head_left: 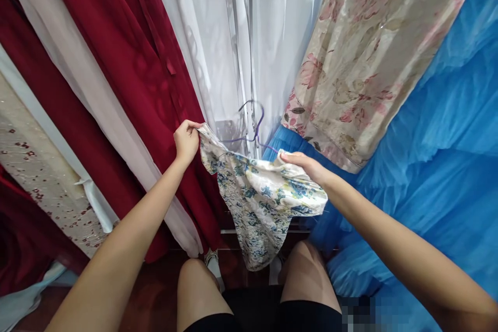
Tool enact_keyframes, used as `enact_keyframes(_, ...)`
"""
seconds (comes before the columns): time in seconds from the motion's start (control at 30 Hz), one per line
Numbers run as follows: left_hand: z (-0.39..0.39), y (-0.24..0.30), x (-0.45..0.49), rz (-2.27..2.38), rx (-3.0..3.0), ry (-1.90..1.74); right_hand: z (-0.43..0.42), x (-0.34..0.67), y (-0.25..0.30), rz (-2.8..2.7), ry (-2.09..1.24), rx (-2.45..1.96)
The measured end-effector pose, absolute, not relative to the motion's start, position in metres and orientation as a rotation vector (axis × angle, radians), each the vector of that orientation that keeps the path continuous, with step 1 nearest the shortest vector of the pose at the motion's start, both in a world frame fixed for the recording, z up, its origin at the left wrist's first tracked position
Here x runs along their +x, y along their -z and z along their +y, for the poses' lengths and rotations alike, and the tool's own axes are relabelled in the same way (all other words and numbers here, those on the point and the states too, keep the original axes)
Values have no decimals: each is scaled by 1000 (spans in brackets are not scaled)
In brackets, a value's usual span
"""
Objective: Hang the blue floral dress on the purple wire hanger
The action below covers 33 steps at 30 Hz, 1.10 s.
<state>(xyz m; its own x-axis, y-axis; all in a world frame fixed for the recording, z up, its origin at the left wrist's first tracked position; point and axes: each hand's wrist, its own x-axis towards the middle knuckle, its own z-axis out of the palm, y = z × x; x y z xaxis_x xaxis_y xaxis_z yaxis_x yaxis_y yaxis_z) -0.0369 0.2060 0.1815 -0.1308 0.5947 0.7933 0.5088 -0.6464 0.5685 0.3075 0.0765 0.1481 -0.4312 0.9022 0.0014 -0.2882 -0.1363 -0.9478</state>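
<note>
Left hand (187, 142) at ten o'clock and right hand (306, 162) at two pinch top corners of the floral garment (257, 192), dial centre. Purple hanger (257, 136) at twelve; its arm ends disappear behind cloth, hard to trace.

White cloth (280, 36) hangs at twelve o'clock, pink-flowered cloth (361, 62) at two, frilly blue cloth (436, 176) at three, red cloth (116, 36) at ten; the dim floor (155, 295) at seven seems reddish.

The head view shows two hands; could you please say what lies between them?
In the head view, a blue-flowered white fabric garment spans from the left hand to the right hand, with a thin purple hanger at its top edge.
</note>
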Motion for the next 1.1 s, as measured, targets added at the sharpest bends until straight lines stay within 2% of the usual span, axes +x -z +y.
enact_keyframes(0.07,204,-185,-28,1145,2058,-1957,79,303,-141,-1247,-1752,-806)
enact_keyframes(0.13,200,-189,-20,1071,2172,-1833,81,301,-138,-1187,-1764,-810)
enact_keyframes(0.27,191,-188,-13,1165,2502,-1203,87,310,-144,-1084,-1709,-753)
enact_keyframes(0.33,186,-185,-14,1202,2601,-1011,91,318,-147,-1090,-1692,-741)
enact_keyframes(0.5,171,-192,-12,1303,2704,-1068,107,334,-148,-977,-1703,-814)
enact_keyframes(0.73,167,-222,-3,1649,2773,-1037,126,340,-158,-958,-1960,-879)
enact_keyframes(0.9,168,-211,-2,1455,2788,-996,116,312,-165,-1018,-1928,-839)
enact_keyframes(1.1,165,-198,23,1261,2867,-1085,88,295,-160,-797,-1945,-823)
